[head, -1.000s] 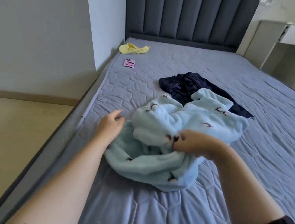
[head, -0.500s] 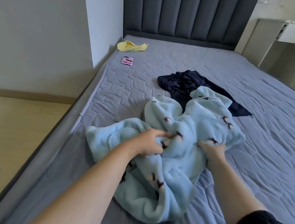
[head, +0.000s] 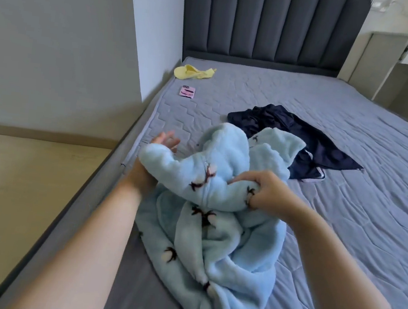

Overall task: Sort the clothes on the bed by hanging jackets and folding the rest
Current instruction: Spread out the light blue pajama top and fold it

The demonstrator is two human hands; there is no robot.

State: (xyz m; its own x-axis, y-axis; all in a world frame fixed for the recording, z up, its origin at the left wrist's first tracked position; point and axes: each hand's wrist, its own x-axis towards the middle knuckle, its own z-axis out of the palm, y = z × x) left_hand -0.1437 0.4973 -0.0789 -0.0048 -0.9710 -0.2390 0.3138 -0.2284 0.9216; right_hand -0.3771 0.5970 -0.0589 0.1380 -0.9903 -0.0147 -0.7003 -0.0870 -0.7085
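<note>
Your right hand (head: 267, 194) is clenched on a bunch of the light blue fleece garment (head: 214, 234), fingers curled into the pile. Your left hand (head: 165, 141) is open, fingers spread and holding nothing. A fold of the same fleece lies across its wrist; whether the arm passes through a sleeve or only under the cloth cannot be told.

The fleece, printed with small dark-and-pink figures, lies crumpled on the bed (head: 355, 222) between your two hands and trails back toward you below them. Beyond your right hand, a dark navy garment (head: 292, 128) lies partly under the far edge of the fleece. Well beyond your left hand, near the wall-side edge of the bed, lie a pink phone (head: 187, 92) and, farther still, a yellow garment (head: 192, 73).
</note>
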